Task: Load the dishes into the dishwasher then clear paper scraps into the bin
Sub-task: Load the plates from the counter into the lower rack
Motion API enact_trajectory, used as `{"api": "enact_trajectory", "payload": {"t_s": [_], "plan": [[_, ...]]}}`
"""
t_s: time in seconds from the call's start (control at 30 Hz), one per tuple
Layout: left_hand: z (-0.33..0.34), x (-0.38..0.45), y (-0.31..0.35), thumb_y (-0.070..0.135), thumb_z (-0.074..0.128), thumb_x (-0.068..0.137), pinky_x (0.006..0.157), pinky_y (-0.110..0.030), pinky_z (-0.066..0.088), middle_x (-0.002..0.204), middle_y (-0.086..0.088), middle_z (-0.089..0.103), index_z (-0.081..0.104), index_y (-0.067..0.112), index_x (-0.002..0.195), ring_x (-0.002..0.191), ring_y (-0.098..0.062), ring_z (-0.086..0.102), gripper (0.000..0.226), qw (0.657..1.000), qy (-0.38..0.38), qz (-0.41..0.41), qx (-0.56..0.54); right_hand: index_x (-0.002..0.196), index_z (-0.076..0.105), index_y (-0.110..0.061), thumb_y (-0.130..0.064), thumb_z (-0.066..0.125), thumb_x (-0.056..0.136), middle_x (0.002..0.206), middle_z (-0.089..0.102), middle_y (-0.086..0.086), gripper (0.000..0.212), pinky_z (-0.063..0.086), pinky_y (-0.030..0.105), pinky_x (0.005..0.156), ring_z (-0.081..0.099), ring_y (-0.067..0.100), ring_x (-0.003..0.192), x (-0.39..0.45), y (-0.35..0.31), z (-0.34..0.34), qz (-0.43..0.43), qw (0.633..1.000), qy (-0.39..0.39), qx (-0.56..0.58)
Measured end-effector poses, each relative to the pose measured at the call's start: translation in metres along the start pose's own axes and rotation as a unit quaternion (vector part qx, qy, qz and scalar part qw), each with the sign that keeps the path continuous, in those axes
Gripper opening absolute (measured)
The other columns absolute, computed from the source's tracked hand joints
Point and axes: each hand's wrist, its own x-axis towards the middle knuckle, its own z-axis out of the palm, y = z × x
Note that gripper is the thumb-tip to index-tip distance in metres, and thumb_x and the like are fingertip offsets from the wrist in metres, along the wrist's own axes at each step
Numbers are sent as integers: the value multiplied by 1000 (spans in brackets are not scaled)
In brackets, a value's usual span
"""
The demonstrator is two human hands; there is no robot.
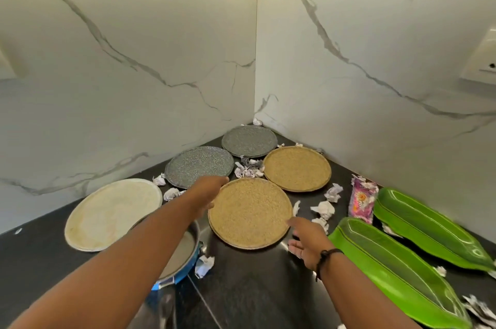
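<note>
Dark bench (255,288) in a marble corner, dishes spread flat, none loaded yet; dishwasher and bin not in view. Step in hand looks like picking up the near tan plate (250,212), which lies flat at bench centre, front of the other tan plate (297,168).

To do it well: the plate is wide and low-rimmed, so take it at opposite edges with both hands, get fingertips under the rim, lift level, clear the blue-rimmed pan (185,250) just to its left before swinging away. Watch the paper scraps (249,167) around it; some sit near the rim and could drag along. They go to the bin later anyway.

Other big items: two green leaf-shaped trays (397,272) on the right, a cream plate (112,214) on the left, two grey speckled plates (200,166) toward the corner. A pink snack wrapper (362,201) lies beside the far green tray.

Grip: left hand (208,191) reaches to the plate's far-left rim, fingers seem at or over the edge, but contact and curl are hidden from this angle, cannot tell if it has hold. Right hand (304,238) sits just off the near-right rim, fingers spread and relaxed, holding nothing, not plainly touching the plate. Dark wristband (326,256) on that wrist.
</note>
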Motion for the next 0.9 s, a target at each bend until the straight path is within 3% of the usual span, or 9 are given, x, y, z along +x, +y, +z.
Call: {"api": "enact_trajectory", "payload": {"t_s": [0.1, 0.17, 0.23, 0.33, 0.5, 0.6, 0.7, 0.77, 0.9], "plan": [[1, 35, 4, 15, 55, 94, 65, -28, 41, 78, -5, 51, 54, 9, 76, 74, -16, 49, 19, 988, 17, 15, 153, 135, 47, -8, -15, 59, 91, 135, 49, 16, 46, 45, 39, 89, 51, 33, 110, 19, -9, 7, 21, 1000, 16, 12], [1, 55, 1, 17, 56, 93, 62, -27, 38, 77, -4, 51, 59, -2, 99, 71, -15, 49, 20, 970, 3, 18, 242, 134, 47, -9, -14, 59, 90, 131, 50, 17, 46, 45, 40, 92, 51, 32, 109, 29, -13, 9, 33, 999, 19, 15], [1, 74, -5, 25, 58, 93, 71, -29, 44, 101, -11, 59, 46, -4, 129, 88, -20, 57, 49, 960, -22, -11, 280, 130, 49, -12, -15, 60, 90, 119, 55, 14, 41, 46, 40, 91, 54, 30, 105, 41, -14, 10, 37, 999, 18, 17], [2, 92, -15, 38, 61, 91, 98, -43, 42, 150, -16, 32, 22, 5, 147, 133, -35, 38, 76, 947, -26, -31, 319, 117, 53, -12, -14, 58, 91, 102, 61, 10, 27, 48, 39, 87, 60, 26, 93, 52, -12, 12, 40, 999, 19, 23], [4, 102, -28, 46, 64, 86, 90, -41, 49, 154, -16, 16, 18, 10, 149, 132, -35, 35, 86, 946, -3, -47, 321, 113, 53, -4, 3, 50, 91, 98, 64, 14, 23, 53, 39, 69, 63, 30, 88, 59, -8, 18, 24, 999, 27, 24], [0, 97, -26, 35, 65, 88, 98, -41, 44, 143, -18, 40, 34, 5, 141, 124, -33, 45, 69, 978, -19, -50, 200, 114, 47, -3, 11, 41, 91, 99, 60, 17, 28, 54, 43, 68, 61, 31, 87, 53, -8, 17, 36, 998, 23, 56], [-8, 86, -16, 28, 60, 89, 79, -34, 44, 115, -19, 61, 57, 2, 118, 89, -24, 57, 39, 990, -35, -31, 132, 120, 45, -3, 10, 39, 93, 103, 60, 18, 31, 54, 42, 69, 61, 31, 90, 38, -10, 13, 33, 996, 15, 83], [-13, 71, -5, 19, 56, 91, 62, -27, 41, 86, -11, 59, 62, 0, 105, 67, -17, 49, 24, 992, -41, 2, 122, 124, 44, -1, 9, 40, 94, 112, 60, 20, 32, 57, 42, 65, 61, 32, 93, 22, -11, 8, 21, 994, 9, 102], [-19, 37, 17, 16, 55, 93, 51, -25, 43, 79, -11, 56, 62, 0, 95, 64, -17, 51, 17, 993, -62, 44, 86, 121, 42, 1, 7, 41, 95, 102, 59, 19, 27, 59, 34, 51, 62, 30, 86, -23, -18, -3, -15, 994, 5, 108]]}}
